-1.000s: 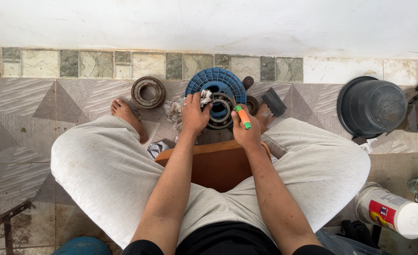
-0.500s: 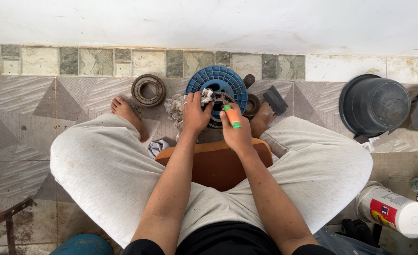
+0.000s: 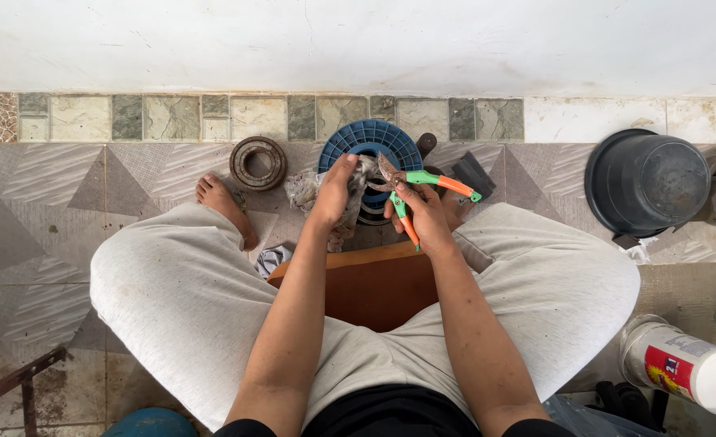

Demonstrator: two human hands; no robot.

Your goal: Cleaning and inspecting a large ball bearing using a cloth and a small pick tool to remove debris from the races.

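The person sits on a low brown stool (image 3: 374, 283) with knees spread, so the work sits between the legs, close to the wall (image 3: 358, 40) edge of the tiled floor (image 3: 42, 218). The left hand (image 3: 335, 190) is closed around a small grey tangled part (image 3: 363, 171), pinching it steady above the blue round grille (image 3: 371, 147), which stands on the floor near the wall. The right hand (image 3: 424, 217) grips a pair of pliers (image 3: 410, 190) with green and orange handles; the fingers wrap 1 handle while the other swings free, so the 2 handles stand spread and the nose meets the part from the right. A rusty ring (image 3: 258, 163) lies left of the grille, near the bare foot (image 3: 222, 204). A black bucket (image 3: 648, 182) sits towards the floor's right edge, and a white can (image 3: 686, 368) lies at the lower right corner.
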